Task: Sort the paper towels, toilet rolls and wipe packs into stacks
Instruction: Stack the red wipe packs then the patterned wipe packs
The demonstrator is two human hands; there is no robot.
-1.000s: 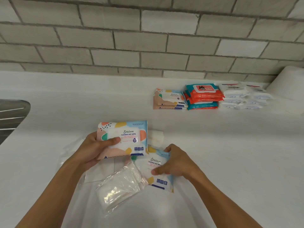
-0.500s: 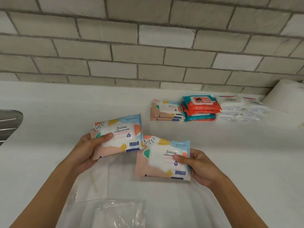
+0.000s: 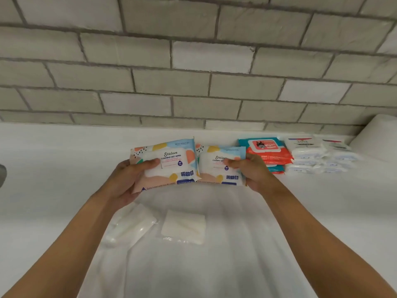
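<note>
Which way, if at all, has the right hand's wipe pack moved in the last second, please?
Yes. The wipe pack in the right hand has lifted off the counter and travelled toward the wall, now beside the teal-and-red stack.

Labels I can make out
So the wipe pack (image 3: pixel 169 162) in my left hand (image 3: pixel 129 177): "Stalove CLEANING WET WIPES", 80. The second pack (image 3: pixel 217 166) in my right hand (image 3: pixel 252 172): "Stalove", "CLEANING", 80, rest covered. Behind, the red-lidded pack (image 3: pixel 265 145) says "Wipes", the white pack (image 3: pixel 300 143) "Dove".

White roll (image 3: pixel 380 138) partly beyond right edge
</note>
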